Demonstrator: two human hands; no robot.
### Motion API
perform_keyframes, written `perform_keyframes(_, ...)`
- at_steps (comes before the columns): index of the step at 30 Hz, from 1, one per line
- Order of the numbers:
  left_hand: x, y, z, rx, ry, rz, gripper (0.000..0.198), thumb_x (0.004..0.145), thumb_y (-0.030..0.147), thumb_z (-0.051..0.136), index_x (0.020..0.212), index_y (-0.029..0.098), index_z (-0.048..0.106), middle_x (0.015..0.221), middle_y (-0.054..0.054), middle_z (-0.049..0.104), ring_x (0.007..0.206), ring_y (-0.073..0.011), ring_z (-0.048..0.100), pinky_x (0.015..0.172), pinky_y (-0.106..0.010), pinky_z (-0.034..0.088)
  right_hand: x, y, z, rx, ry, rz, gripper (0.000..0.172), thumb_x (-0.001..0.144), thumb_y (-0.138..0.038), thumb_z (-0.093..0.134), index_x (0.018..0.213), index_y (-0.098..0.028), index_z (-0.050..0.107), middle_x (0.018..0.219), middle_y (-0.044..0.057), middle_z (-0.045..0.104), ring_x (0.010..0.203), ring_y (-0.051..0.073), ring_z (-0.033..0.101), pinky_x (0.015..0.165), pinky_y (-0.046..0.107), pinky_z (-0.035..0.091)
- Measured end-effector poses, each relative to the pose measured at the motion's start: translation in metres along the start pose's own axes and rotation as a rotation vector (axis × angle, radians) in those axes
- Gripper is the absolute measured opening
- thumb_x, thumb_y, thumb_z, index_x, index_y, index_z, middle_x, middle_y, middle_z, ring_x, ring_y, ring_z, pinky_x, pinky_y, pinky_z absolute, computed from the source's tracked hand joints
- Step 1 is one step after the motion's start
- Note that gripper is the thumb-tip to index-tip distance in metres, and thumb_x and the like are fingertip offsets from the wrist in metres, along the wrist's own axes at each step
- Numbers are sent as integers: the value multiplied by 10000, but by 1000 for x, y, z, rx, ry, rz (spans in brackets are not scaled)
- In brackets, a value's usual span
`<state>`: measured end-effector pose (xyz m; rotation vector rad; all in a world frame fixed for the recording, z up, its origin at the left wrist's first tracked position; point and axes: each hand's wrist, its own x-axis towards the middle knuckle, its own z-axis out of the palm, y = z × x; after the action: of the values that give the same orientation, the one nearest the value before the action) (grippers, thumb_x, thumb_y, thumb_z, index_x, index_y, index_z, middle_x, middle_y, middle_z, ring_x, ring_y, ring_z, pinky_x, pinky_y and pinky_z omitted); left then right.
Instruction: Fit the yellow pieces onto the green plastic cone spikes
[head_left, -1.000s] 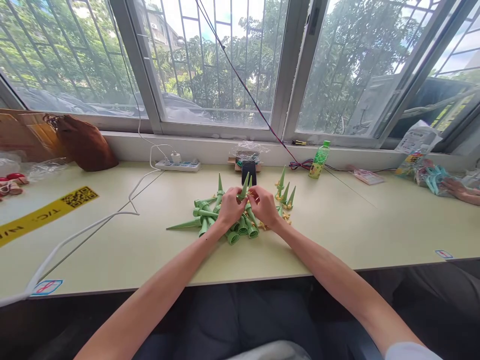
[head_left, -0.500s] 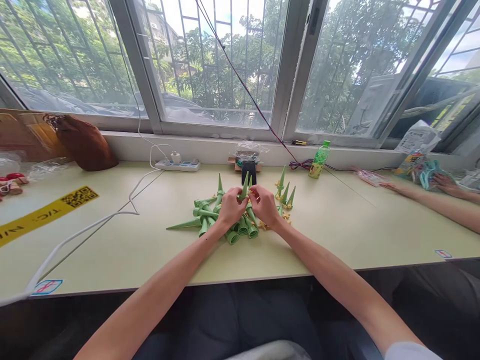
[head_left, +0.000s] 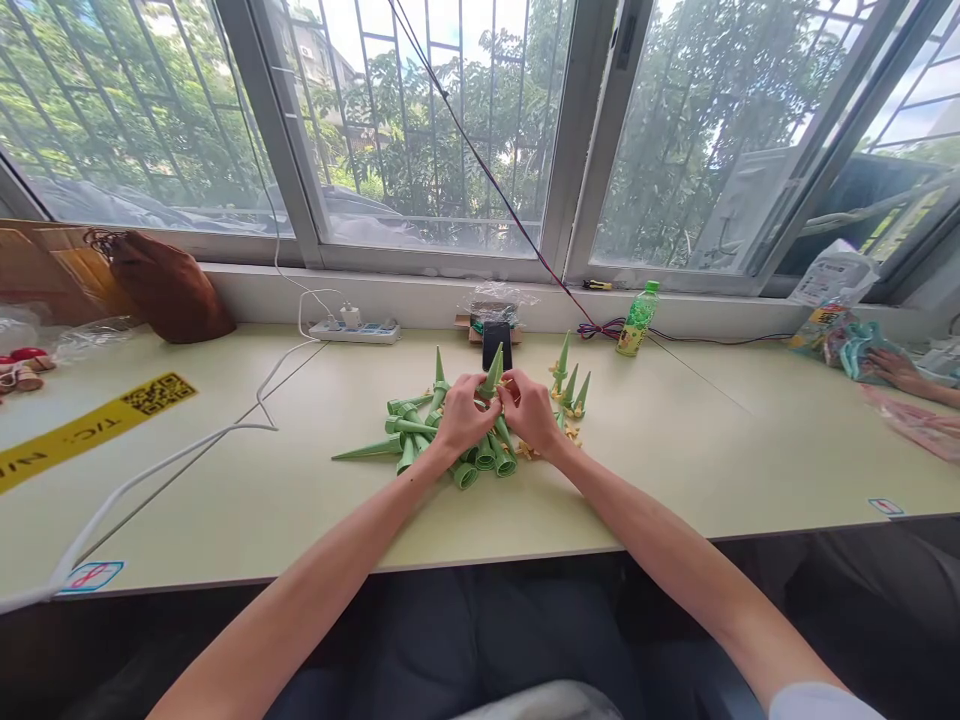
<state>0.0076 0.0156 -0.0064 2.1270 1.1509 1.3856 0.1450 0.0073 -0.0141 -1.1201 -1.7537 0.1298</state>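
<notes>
My left hand [head_left: 461, 415] grips a green plastic cone spike [head_left: 493, 372], its tip pointing up. My right hand [head_left: 529, 410] is closed in a pinch against the same spike, with something small and yellowish at its fingertips. Beneath both hands lies a pile of green cone spikes [head_left: 409, 437] on the pale table [head_left: 285, 490]. Three more green spikes [head_left: 570, 385] stand upright to the right of my hands. Small yellow parts [head_left: 571, 432] are scattered beside them.
A black phone [head_left: 496, 347] stands behind the pile. A power strip [head_left: 356, 331] with a white cable [head_left: 172, 460], a brown bag [head_left: 169, 290] and a green bottle [head_left: 634, 320] sit along the window sill. Another person's hand [head_left: 900, 372] rests at the far right by bagged items [head_left: 911, 425].
My hands have stayed over the pile, with my right fingers working closer to the spike. The other person's arm at the right has pulled back, and a pinkish bag now lies there.
</notes>
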Motion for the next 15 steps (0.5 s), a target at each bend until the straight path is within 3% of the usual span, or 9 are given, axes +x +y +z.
perform_keyframes(15, -1, -3, 0, -5, -14, 5, 323, 762, 169, 622, 1085, 161, 618, 1015, -67, 573, 797, -143, 625, 613, -227, 566, -1, -3, -1, 15, -28, 23, 160, 907, -259, 463, 1024, -197, 551, 721, 31, 698, 634, 175, 647, 626, 260, 451)
